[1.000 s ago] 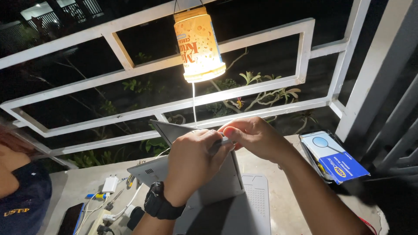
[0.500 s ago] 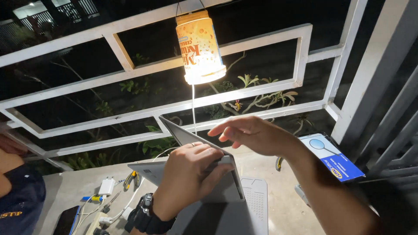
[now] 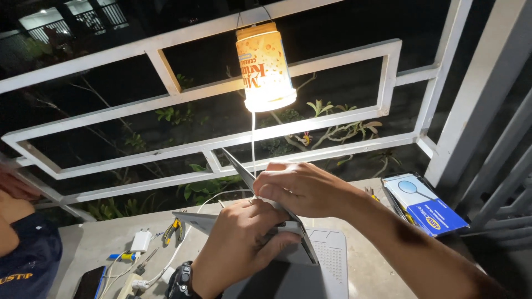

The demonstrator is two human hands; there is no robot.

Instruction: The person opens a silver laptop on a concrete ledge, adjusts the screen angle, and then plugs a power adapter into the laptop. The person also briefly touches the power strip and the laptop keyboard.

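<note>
A thin grey laptop panel stands tilted up on edge over the grey laptop base on the concrete ledge. My left hand, with a black watch on its wrist, grips the panel's lower part from the left. From the right, my right hand closes over the panel's upper edge, fingers wrapped across it. The two hands touch each other at the panel. Most of the panel's face is hidden behind them.
A lit can-shaped lamp hangs from the white railing, its cord dropping behind the panel. A blue box lies at right. Pliers, a white charger, a phone lie left. Another person's arm is at the far left.
The panel has tilted up steeper. My right hand, hovering with spread fingers half a second ago, has come down and closed on the panel's upper edge; my left hand keeps its hold.
</note>
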